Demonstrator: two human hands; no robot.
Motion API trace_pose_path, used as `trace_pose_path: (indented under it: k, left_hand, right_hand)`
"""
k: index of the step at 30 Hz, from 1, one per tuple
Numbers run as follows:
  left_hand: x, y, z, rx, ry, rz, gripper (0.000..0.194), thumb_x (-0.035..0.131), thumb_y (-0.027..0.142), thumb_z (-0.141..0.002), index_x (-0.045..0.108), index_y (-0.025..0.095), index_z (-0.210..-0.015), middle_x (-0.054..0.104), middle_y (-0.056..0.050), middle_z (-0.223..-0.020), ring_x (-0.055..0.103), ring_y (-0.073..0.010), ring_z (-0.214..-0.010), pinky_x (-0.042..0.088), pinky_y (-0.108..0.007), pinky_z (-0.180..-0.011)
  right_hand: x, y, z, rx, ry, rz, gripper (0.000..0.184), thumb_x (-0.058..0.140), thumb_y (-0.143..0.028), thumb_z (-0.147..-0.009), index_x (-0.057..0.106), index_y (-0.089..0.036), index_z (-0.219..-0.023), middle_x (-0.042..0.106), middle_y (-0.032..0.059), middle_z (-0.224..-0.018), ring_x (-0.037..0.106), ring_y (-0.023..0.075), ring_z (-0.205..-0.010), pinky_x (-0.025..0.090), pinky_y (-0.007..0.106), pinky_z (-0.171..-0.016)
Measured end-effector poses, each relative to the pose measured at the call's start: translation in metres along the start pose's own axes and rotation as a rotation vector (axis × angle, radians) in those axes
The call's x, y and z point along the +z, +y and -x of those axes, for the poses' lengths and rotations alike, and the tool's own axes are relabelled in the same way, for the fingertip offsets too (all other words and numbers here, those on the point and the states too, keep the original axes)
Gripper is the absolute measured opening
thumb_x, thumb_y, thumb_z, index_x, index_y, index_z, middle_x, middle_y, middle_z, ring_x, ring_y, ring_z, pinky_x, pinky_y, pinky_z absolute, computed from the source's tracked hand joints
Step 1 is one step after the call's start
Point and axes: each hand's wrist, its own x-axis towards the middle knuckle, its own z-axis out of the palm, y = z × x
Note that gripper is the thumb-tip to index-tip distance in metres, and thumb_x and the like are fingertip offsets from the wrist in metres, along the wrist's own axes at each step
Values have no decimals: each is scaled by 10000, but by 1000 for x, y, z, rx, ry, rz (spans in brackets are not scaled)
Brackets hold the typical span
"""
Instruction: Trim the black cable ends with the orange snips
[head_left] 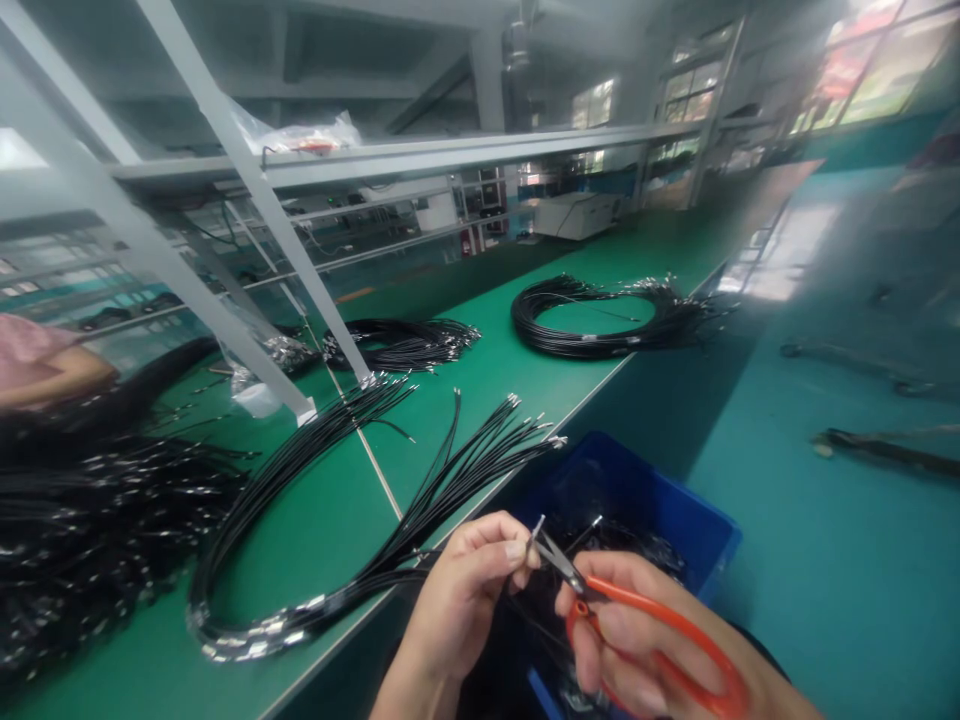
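Observation:
My right hand (630, 630) is wrapped round a pair of scissors (675, 620) with orange-red handles. Their metal blades point up and left, at a thin cable end (537, 528) pinched between the thumb and fingers of my left hand (480, 580). Whether the blades touch the cable I cannot tell. Below both hands stands a blue bin (705, 535) with dark cables and clear plastic inside. Left of my left hand, a looped bundle of black cables (255, 500) lies on the green table (300, 560), its pale-tipped ends fanned out.
More coiled black cables (562, 340) lie farther along the table, with another bundle (405, 345) beside a shelf post (285, 230). A big dark cable pile (97, 530) fills the left side, where another person's arm (67, 375) rests. A white box (574, 215) stands at the back.

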Motion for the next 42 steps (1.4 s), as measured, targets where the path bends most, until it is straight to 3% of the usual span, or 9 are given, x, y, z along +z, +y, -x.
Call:
trace_pose_path:
  k: [6,13,17,22,25,28,31,35,42]
  left_hand:
    - [0,-2,-1,55,1,-92,104,584,153,-758,611,114,-665,547,-11,-624,417,-111,-590,321,-232,-604]
    - [-1,-5,-1,79,18,-145,110,602,178,-755,622,129,-659,554,-6,-626,425,-115,-594,328,-227,-606]
    - [-3,-5,-1,69,40,-159,103,610,199,-746,628,137,-666,552,-2,-624,424,-117,-595,322,-219,-592]
    - [-2,-8,-4,77,44,-192,123,605,225,-757,624,139,-672,540,2,-607,427,-114,-570,319,-212,-569]
    - [6,-26,-6,99,50,-388,109,589,210,-769,638,151,-692,572,-2,-614,480,-132,-584,349,-221,-581]
    - [11,-46,-7,184,20,-871,96,601,198,-760,685,212,-715,654,-11,-689,566,-176,-647,389,-240,-592]
    - [-2,-45,-7,317,259,-1330,106,599,249,-785,701,267,-759,673,-23,-761,588,-207,-734,409,-266,-658]
    - [-41,-13,-4,289,682,-1485,214,435,214,-873,647,211,-902,615,-107,-926,508,-277,-916,353,-372,-801]
    - [-82,8,-3,182,705,-1583,139,534,211,-808,591,226,-683,608,-44,-761,544,-242,-806,352,-322,-710]
  right_hand:
    - [-8,8,-9,-4,-83,-20,218,614,-322,-784,574,-150,-912,680,64,-678,367,58,-431,264,199,-445]
    - [-10,4,-15,39,-134,18,318,677,-376,-732,538,-139,-892,680,51,-629,364,11,-317,209,148,-328]
    - [-7,1,-14,108,-23,213,119,629,-202,-716,532,-174,-778,642,-15,-512,358,16,-260,213,131,-284]
    - [-12,9,-7,64,56,333,175,648,-76,-603,544,-186,-690,601,-55,-474,414,30,-342,274,119,-338]
    - [-20,8,-2,35,56,287,234,722,-260,-639,537,-188,-765,643,-4,-513,354,22,-298,248,137,-305]
    - [-28,4,1,-25,116,192,308,756,-388,-640,571,-206,-804,642,25,-550,363,31,-290,238,176,-314]
    - [-35,-1,2,-23,221,74,302,797,-403,-583,621,-250,-775,622,46,-547,377,69,-287,254,240,-310]
    - [-34,-5,5,-42,269,-2,356,820,-469,-492,641,-266,-722,623,70,-572,441,129,-341,334,297,-341]
    - [-27,-5,8,-174,290,-7,319,766,-409,-638,640,-228,-868,638,35,-675,436,118,-416,353,288,-434]
